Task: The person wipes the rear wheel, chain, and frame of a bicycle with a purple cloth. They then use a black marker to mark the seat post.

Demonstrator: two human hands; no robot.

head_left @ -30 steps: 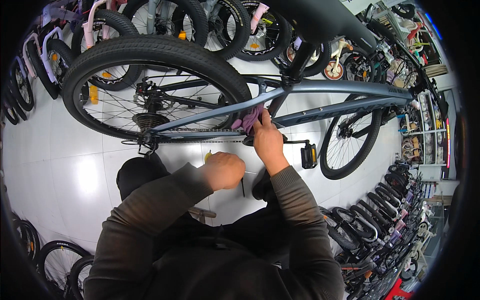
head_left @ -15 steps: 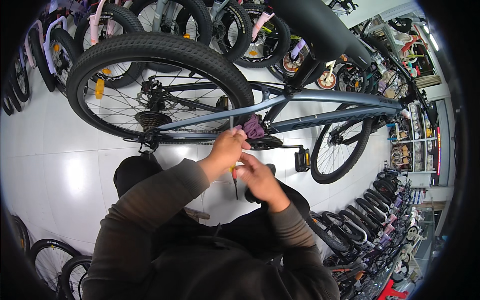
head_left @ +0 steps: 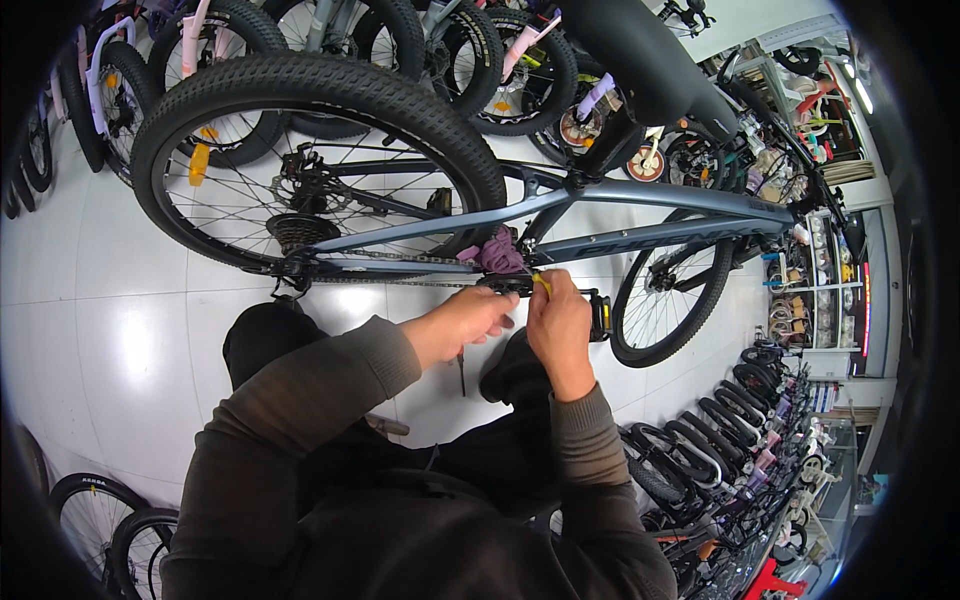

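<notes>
A blue-grey bicycle (head_left: 640, 195) stands across the view in front of me, its rear wheel to the left. A crumpled purple cloth (head_left: 500, 252) is bunched at the frame beside the crank. Just below it, my left hand (head_left: 465, 322) is closed with curled fingers near the chainring; what it holds is hidden. My right hand (head_left: 560, 325) pinches a small yellow piece (head_left: 541, 284) beside the crank, its full shape covered by the fingers. A thin dark shaft (head_left: 462, 374) shows below my left hand; I cannot tell whether it is held or lies on the floor.
A pedal (head_left: 600, 316) sits right of my right hand. Several bicycles stand behind the rear wheel (head_left: 320, 72), and a row of them (head_left: 700, 445) lines the right. A short rod-like handle (head_left: 388, 427) lies near my legs on the tiled floor (head_left: 130, 340).
My right hand has moved up and right to the crank, with the yellow piece now at its fingertips. My left hand has dropped slightly away from the cloth and frame tube.
</notes>
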